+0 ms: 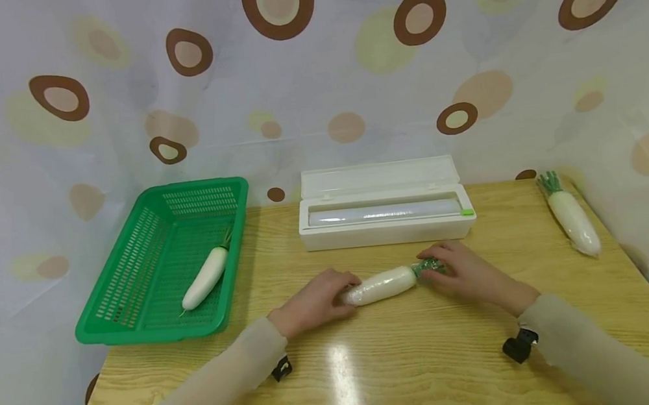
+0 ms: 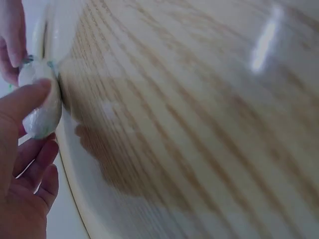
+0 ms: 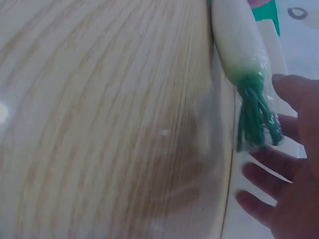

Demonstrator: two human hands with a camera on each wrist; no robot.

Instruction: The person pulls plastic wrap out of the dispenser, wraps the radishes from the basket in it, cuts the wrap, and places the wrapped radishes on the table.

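A white radish (image 1: 381, 286) wrapped in clear film lies across the middle of the table, its tied green tops toward the right. My left hand (image 1: 317, 299) holds its tip end, thumb over the top and fingers underneath, as the left wrist view shows on the wrapped radish (image 2: 44, 110). At the other end, my right hand (image 1: 465, 274) is around the green tops (image 3: 255, 112) with its fingers loosely spread. In the right wrist view its fingertips are right at the film's edge, not closed on the leaves.
Behind the hands stands a white film box (image 1: 386, 234), lid raised, with a roll of cling film (image 1: 384, 212) inside. A green basket (image 1: 86, 330) at the left holds one radish (image 1: 207, 280). Another wrapped radish (image 1: 574, 221) lies at the table's right edge. A patterned curtain (image 1: 313, 86) hangs behind.
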